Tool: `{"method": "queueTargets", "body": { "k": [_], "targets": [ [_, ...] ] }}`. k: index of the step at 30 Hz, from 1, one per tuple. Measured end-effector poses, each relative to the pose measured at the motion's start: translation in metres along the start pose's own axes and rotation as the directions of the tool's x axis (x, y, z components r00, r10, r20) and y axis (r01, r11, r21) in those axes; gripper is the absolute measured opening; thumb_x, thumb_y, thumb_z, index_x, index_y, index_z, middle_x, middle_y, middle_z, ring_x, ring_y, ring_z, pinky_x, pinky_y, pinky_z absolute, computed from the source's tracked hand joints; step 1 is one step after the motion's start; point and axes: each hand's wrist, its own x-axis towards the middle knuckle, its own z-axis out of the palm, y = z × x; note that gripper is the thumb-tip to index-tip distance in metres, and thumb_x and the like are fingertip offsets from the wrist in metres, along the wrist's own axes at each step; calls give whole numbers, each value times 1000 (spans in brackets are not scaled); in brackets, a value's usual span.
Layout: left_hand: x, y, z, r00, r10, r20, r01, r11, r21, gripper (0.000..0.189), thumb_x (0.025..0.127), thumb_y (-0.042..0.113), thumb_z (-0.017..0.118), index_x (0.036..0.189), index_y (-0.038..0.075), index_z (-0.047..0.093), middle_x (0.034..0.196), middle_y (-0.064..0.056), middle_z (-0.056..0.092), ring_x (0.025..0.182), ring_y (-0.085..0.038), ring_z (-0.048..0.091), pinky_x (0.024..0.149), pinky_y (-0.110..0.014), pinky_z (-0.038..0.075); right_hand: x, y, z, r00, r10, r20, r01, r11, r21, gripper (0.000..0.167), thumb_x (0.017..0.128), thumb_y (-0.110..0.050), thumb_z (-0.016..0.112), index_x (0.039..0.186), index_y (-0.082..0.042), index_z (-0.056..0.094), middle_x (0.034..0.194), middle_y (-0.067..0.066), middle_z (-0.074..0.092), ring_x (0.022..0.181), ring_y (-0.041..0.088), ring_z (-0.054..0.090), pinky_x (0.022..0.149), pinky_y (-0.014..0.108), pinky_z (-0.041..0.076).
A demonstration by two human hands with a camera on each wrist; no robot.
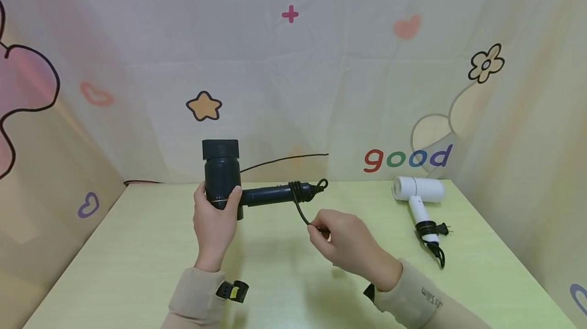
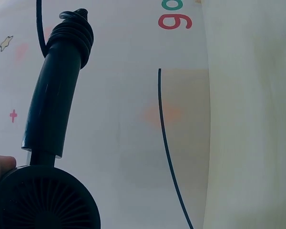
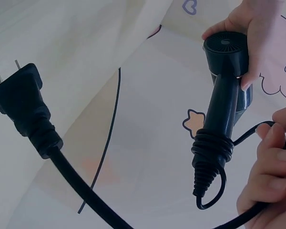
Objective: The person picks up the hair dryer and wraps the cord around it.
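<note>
My left hand [image 1: 214,224] grips the barrel of a black hair dryer [image 1: 222,176], holding it above the table with its handle pointing right. Several turns of black cord [image 1: 295,191] wrap the handle's end, and a small loop sticks out past them. Below that end, my right hand [image 1: 346,240] pinches the cord, which runs taut up to the wraps. In the right wrist view the curled fingers [image 3: 271,176] hold the cord, and its two-pin plug [image 3: 24,100] hangs free on the near side. The left wrist view shows the dryer's round vented end [image 2: 47,205].
A white hair dryer [image 1: 426,190] lies on the right of the pale green table [image 1: 151,247], its black cord [image 1: 427,228] wound round the handle and its plug sticking out. A printed curtain [image 1: 293,89] stands behind the table and along both sides.
</note>
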Motion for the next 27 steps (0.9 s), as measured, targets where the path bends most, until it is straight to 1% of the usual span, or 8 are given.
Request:
{"method": "queueTargets", "body": {
  "k": [3, 7, 10, 14, 17, 22, 27],
  "targets": [
    [0, 1, 0, 1000, -3, 2, 3, 1000, -10, 81, 87, 51, 59, 145, 6, 25, 123, -18, 51, 99, -33, 55, 77, -40, 44, -2, 0, 1, 1000, -7, -12, 7, 1000, 2, 9, 84, -9, 64, 77, -16, 64, 68, -12, 57, 59, -5, 47, 55, 13, 42],
    [-1, 2, -1, 1000, -24, 3, 24, 999, -26, 81, 87, 51, 58, 146, 7, 24, 124, -19, 51, 101, -33, 54, 79, -41, 44, -5, 0, 2, 1000, -13, -25, 13, 1000, 5, 8, 85, -10, 64, 80, -16, 65, 69, -12, 58, 59, -5, 47, 54, 12, 42],
    [-2, 3, -2, 999, -41, -3, 41, 998, -41, 81, 87, 50, 58, 146, 7, 23, 125, -19, 50, 103, -33, 54, 82, -43, 44, -7, 1, 3, 998, -33, -47, 33, 999, -4, 7, 85, -11, 64, 80, -16, 66, 70, -12, 58, 59, -5, 46, 54, 11, 40],
    [-1, 4, -4, 998, -56, -8, 56, 997, -56, 80, 88, 49, 58, 146, 7, 23, 126, -19, 50, 105, -33, 53, 82, -42, 43, -9, 2, 3, 996, -61, -69, 60, 998, -18, 8, 85, -11, 64, 80, -17, 66, 70, -13, 58, 59, -6, 47, 54, 9, 40],
    [0, 4, -4, 998, -66, -10, 65, 996, -68, 81, 88, 51, 58, 146, 7, 22, 127, -19, 49, 106, -32, 53, 82, -41, 43, -11, 2, 3, 995, -71, -71, 70, 997, -16, 8, 85, -11, 65, 79, -17, 65, 69, -13, 57, 59, -6, 46, 54, 9, 39],
    [2, 4, -7, 997, -80, -16, 78, 992, -95, 83, 87, 53, 57, 146, 7, 21, 129, -19, 47, 107, -32, 53, 84, -42, 45, -13, 3, 4, 994, -84, -73, 83, 996, -19, 7, 84, -10, 65, 80, -16, 65, 69, -12, 57, 58, -5, 45, 53, 8, 37],
    [-1, 7, -9, 994, -108, 9, 108, 987, -123, 83, 87, 52, 57, 146, 8, 20, 131, -18, 45, 109, -31, 51, 86, -42, 45, -15, 5, 5, 995, -85, -59, 83, 996, -28, 6, 84, -10, 65, 82, -15, 67, 73, -10, 62, 58, -5, 46, 54, 8, 39]
  ]
}}
